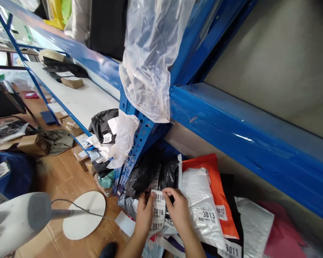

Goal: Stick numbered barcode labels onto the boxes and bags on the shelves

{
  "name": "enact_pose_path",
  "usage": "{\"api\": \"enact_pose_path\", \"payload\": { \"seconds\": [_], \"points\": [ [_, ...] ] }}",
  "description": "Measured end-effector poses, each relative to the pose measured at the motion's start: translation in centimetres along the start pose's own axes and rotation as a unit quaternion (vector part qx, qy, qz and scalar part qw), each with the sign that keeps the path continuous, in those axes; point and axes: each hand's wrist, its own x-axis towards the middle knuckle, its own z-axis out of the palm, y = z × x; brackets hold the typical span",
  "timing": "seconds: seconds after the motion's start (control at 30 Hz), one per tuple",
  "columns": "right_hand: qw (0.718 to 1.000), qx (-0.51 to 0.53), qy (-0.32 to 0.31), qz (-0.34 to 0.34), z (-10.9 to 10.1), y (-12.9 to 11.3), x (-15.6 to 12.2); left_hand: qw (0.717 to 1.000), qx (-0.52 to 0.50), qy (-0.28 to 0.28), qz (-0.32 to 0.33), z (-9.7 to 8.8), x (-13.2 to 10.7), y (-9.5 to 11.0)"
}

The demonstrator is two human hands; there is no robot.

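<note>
Both my hands are down at a row of bagged parcels standing on a low shelf. My left hand [144, 215] has its thumb pressed on the edge of a white numbered label strip [158, 211] reading 3016, 3018, 3019. From the right, my right hand [177, 209] pinches the same labels, fingers curled over a black plastic parcel [150, 172]. Just right of my hands stand a white parcel labelled 3013 [201, 204] and an orange parcel [216, 186]. A black parcel labelled 3011 [231, 247] is lower right.
A blue steel shelf beam [244, 132] runs overhead, with a clear plastic bag [150, 64] hanging from the shelf above. The perforated blue upright [133, 143] stands left of the parcels. A barcode scanner [18, 218] on its round white stand [84, 215] is at the left. Boxes and bags litter the wooden floor.
</note>
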Motion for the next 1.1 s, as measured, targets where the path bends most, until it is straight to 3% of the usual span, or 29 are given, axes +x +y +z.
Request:
{"api": "enact_pose_path", "payload": {
  "seconds": [0.17,0.3,0.43,0.53,0.73,0.87,1.03,1.1],
  "points": [
    [0.999,-0.044,0.01,-0.015,0.4,-0.2,-0.2,1.0,0.01,0.005,-0.015,0.1,-0.1,0.4],
    [1.0,-0.025,0.009,-0.006,0.4,-0.1,-0.2,0.999,-0.046,-0.018,-0.019,0.0,0.3,0.2],
    [1.0,0.0,0.002,0.015,0.2,-0.1,-0.2,0.989,-0.096,-0.066,-0.097,-0.4,0.7,0.7],
    [1.0,0.006,-0.008,0.016,0.0,-0.2,-0.1,0.985,-0.099,-0.07,-0.126,-0.6,0.6,1.4],
    [0.999,-0.022,-0.031,0.011,-0.2,-0.7,0.2,0.987,-0.101,-0.059,-0.109,-0.3,0.1,1.2],
    [0.998,-0.062,-0.028,0.002,0.1,-1.1,0.2,0.984,-0.1,-0.08,-0.128,-0.1,0.0,0.3],
    [0.988,-0.151,-0.027,-0.011,0.6,-1.7,0.1,0.993,-0.043,-0.017,-0.109,0.3,-0.2,-0.5],
    [0.983,-0.179,-0.029,-0.004,0.7,-2.0,0.2,0.995,-0.019,-0.018,-0.1,0.2,-0.5,-0.6]
  ]
}}
